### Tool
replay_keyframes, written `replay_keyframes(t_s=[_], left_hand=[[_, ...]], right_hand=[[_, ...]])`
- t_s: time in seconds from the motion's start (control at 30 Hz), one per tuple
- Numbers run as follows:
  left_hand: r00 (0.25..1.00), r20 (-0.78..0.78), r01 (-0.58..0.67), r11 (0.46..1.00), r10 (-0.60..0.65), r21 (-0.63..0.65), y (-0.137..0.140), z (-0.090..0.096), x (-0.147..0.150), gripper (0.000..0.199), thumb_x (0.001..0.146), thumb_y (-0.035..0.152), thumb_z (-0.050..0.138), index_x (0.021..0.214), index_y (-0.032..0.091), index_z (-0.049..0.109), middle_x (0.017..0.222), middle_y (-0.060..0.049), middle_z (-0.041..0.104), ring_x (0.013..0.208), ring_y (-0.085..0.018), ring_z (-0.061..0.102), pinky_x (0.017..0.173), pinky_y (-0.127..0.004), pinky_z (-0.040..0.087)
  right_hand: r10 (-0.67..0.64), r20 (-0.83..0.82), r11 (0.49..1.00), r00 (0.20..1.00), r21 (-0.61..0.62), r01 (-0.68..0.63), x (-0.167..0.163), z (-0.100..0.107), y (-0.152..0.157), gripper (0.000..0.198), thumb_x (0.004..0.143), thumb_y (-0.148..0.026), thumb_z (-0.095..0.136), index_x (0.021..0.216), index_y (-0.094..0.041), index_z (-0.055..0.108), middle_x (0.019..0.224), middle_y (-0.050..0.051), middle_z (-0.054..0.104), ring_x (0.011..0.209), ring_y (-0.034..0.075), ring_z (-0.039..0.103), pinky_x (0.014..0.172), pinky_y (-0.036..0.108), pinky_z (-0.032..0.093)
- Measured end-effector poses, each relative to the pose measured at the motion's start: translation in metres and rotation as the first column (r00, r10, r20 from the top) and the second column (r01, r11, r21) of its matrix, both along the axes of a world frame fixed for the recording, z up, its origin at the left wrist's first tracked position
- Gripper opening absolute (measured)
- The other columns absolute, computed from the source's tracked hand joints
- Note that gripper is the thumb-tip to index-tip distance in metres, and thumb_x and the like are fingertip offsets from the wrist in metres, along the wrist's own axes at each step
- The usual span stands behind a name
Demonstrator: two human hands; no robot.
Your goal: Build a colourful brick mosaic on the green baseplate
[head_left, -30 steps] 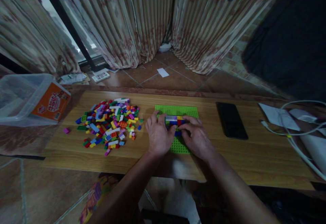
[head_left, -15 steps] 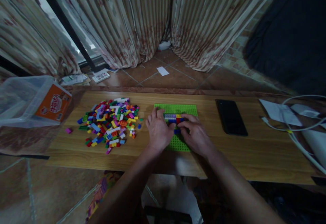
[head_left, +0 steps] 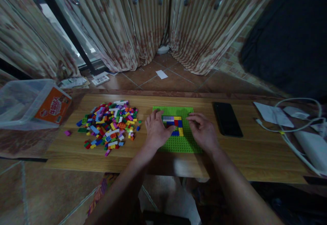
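Note:
A green studded baseplate [head_left: 187, 146] lies on the wooden table, bearing a flat build of toy bricks [head_left: 176, 123] in yellow, red, blue and pale purple. My left hand [head_left: 156, 132] rests over the left side of the build, fingers spread and thumb stretched across the bricks. It hides that side of the build. Just off the build's right edge is my right hand [head_left: 203, 131], over the baseplate's right part. Its fingers are loosely bent, with a gap between thumb and index finger, and nothing shows between them.
A heap of loose toy bricks [head_left: 109, 122] spreads to the left, with one magenta brick [head_left: 67, 133] apart. Beyond stands a clear plastic box [head_left: 22, 105] with an orange label. At right lie a black phone [head_left: 227, 119], a white paper [head_left: 272, 113] and a white cable [head_left: 304, 146].
My right hand has let go of the build's right edge and drawn away to the right, uncovering yellow and blue bricks. My left hand stays on the left side.

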State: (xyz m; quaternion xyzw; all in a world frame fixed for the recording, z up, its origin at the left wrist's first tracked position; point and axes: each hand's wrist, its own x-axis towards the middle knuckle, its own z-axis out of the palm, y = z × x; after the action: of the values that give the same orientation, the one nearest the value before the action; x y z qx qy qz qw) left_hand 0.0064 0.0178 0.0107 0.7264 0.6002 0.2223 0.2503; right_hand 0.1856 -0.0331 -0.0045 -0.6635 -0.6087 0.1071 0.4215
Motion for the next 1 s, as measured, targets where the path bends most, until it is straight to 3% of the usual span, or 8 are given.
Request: replay_keyframes(t_s=[0.2,0.57,0.8,1.0], left_hand=[[1.0,-0.026,-0.011,1.0,0.011,-0.006,0.001,0.001,0.0,0.072,0.064,0.029,0.081,0.129,0.019,0.052,0.145,-0.015,0.048,0.133,-0.036,0.044,0.111,-0.05,0.036],[0.998,-0.067,0.006,1.0,-0.005,0.015,0.0,0.0,0.004,0.07,0.066,0.028,0.077,0.128,0.019,0.046,0.139,-0.014,0.052,0.133,-0.035,0.043,0.11,-0.05,0.034],[0.999,-0.039,0.003,1.0,-0.004,-0.019,0.003,-0.003,0.0,0.073,0.065,0.031,0.079,0.129,0.02,0.047,0.139,-0.013,0.052,0.131,-0.034,0.045,0.11,-0.048,0.032],[0.998,-0.018,0.055,0.998,-0.054,0.025,0.002,-0.005,-0.008,0.072,0.066,0.038,0.08,0.13,0.02,0.051,0.138,-0.013,0.054,0.128,-0.034,0.047,0.109,-0.049,0.034]], right_hand=[[0.051,0.011,0.999,0.999,-0.007,-0.051,-0.006,0.001,-0.001,0.02,0.088,-0.022,0.051,0.09,-0.022,0.071,0.102,0.008,0.07,0.098,0.022,0.067,0.09,0.041,0.052],[0.079,-0.024,0.997,0.997,-0.008,-0.079,-0.011,0.006,0.0,0.021,0.088,-0.021,0.05,0.089,-0.023,0.071,0.097,0.006,0.071,0.093,0.022,0.067,0.088,0.04,0.052],[0.115,-0.028,0.993,0.993,-0.016,-0.115,-0.019,0.003,0.0,0.021,0.089,-0.022,0.049,0.09,-0.022,0.071,0.099,0.007,0.07,0.094,0.021,0.067,0.089,0.04,0.052],[0.116,0.002,0.993,0.993,-0.008,-0.116,-0.018,0.001,0.001,0.02,0.089,-0.024,0.05,0.091,-0.023,0.07,0.101,0.008,0.07,0.095,0.023,0.067,0.09,0.042,0.052]])
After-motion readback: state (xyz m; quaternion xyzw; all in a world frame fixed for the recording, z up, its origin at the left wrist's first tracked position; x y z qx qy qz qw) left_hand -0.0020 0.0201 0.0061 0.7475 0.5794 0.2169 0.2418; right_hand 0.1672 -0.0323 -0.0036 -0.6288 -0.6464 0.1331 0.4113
